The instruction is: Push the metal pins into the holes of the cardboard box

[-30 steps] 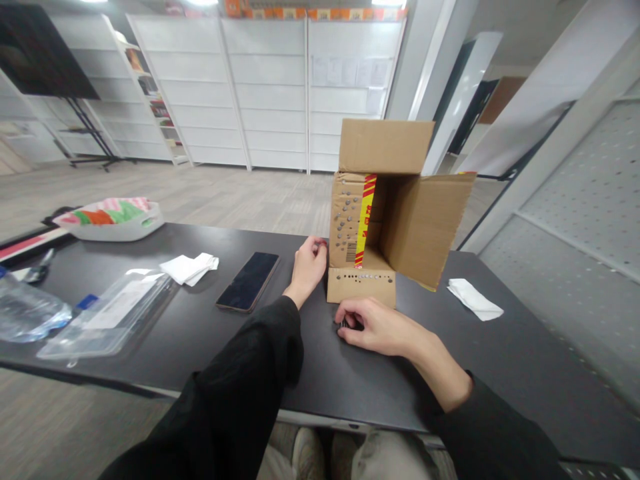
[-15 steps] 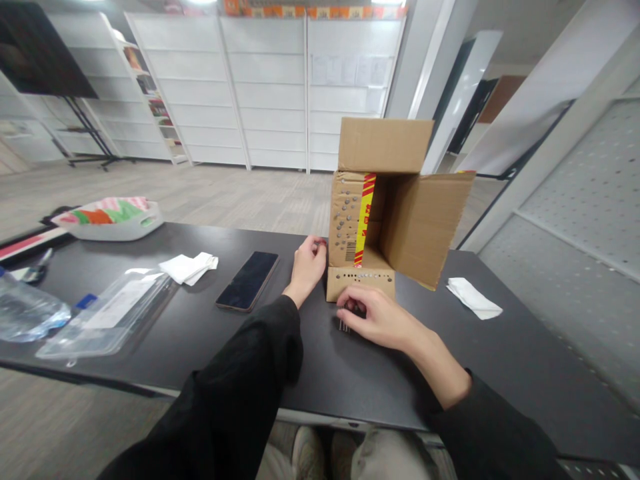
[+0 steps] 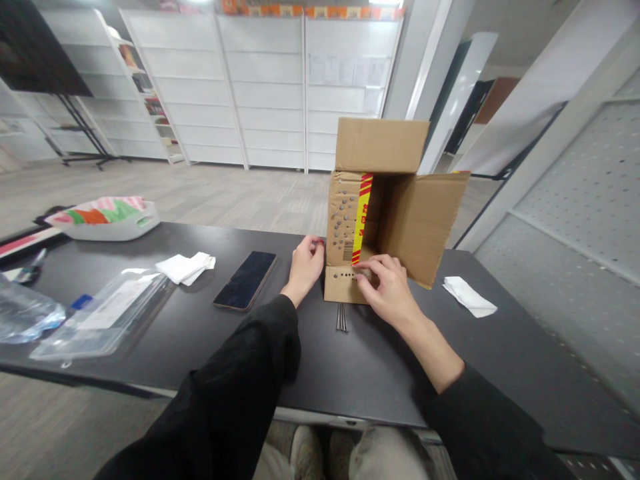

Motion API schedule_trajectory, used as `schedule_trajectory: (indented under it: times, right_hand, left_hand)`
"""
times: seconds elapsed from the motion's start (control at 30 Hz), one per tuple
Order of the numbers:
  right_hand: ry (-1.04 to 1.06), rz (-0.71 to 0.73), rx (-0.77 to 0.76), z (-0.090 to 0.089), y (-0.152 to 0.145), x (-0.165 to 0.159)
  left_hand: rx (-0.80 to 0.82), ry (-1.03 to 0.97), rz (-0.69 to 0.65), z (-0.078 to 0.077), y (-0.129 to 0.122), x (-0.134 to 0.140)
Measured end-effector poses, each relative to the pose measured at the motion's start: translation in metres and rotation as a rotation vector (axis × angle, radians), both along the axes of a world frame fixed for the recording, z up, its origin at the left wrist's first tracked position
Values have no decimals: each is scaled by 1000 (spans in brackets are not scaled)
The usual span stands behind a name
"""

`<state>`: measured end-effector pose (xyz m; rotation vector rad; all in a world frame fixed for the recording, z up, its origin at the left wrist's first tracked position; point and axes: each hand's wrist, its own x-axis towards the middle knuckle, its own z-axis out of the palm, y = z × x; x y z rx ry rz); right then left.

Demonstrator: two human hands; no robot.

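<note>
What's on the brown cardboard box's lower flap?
The lower flap shows a row of small dark spots and a larger grey one at left; the bare right hand hides most of its right half.

Black phone (image 3: 245,280) near folded white tissue (image 3: 186,268), bottle (image 3: 27,312) farther left

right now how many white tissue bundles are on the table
2: one white tissue bundle lies left of the phone, near the plastic case; the other lies right of the cardboard box. Others may be hidden behind the box.
</note>
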<state>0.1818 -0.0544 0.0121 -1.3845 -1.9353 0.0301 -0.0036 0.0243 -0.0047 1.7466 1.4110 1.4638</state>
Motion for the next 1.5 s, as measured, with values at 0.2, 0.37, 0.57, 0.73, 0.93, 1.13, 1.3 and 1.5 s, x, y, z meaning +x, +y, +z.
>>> schedule_trajectory:
  times: [0.2,0.37,0.57,0.73,0.93,1.13,1.3,1.5]
  right_hand:
    - [-39,-56,12,-4,5,0]
    - [-68,-57,8,-5,6,-2]
    - [-63,-57,10,-4,5,-3]
    - [-50,-53,13,-4,5,-2]
    - [-63,-63,9,-5,5,-2]
    - [-87,-74,-13,-3,4,-3]
    - [-107,-82,-17,-3,4,-3]
    - [-111,-77,-2,-5,5,-3]
  left_hand:
    - [0,-10,-2,1,-1,0]
    - [-15,-16,-1,3,-1,1]
    - [-12,-8,3,2,-1,1]
    - [-10,-7,6,2,-1,0]
    - [-5,-4,7,0,0,0]
    - [2,-3,-1,-2,2,-1]
    - [4,9,12,-2,3,0]
    - [10,18,8,-4,3,-1]
